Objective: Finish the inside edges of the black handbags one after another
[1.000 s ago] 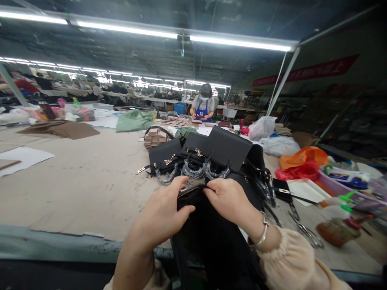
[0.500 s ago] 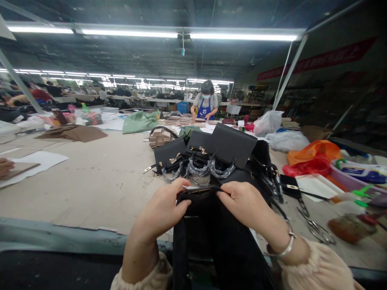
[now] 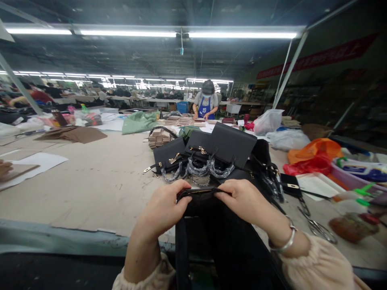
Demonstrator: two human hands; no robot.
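Between my two hands is a black handbag (image 3: 223,237), its edge stretched level and its dark body hanging toward me over the table's near edge. My left hand (image 3: 165,203) pinches the left end of that edge between thumb and fingers. At the right end, my right hand (image 3: 242,199) grips the same edge, with a silver bangle on the wrist. A thin gold-coloured line, perhaps a zip, shows along the edge. Just beyond lies a pile of black handbags (image 3: 232,143) with gold hardware and plastic-wrapped handles (image 3: 222,169).
Scissors (image 3: 317,225), a brown-filled jar (image 3: 349,225) and a lilac basin (image 3: 356,181) stand at the right. Brown sheets (image 3: 74,134) and green cloth (image 3: 140,122) lie left and back. A co-worker (image 3: 206,100) in a blue apron works opposite; another person's hand (image 3: 4,169) shows far left.
Both hands keep their hold on the bag's edge. My right hand has shifted very slightly left and up; the view has moved a little.
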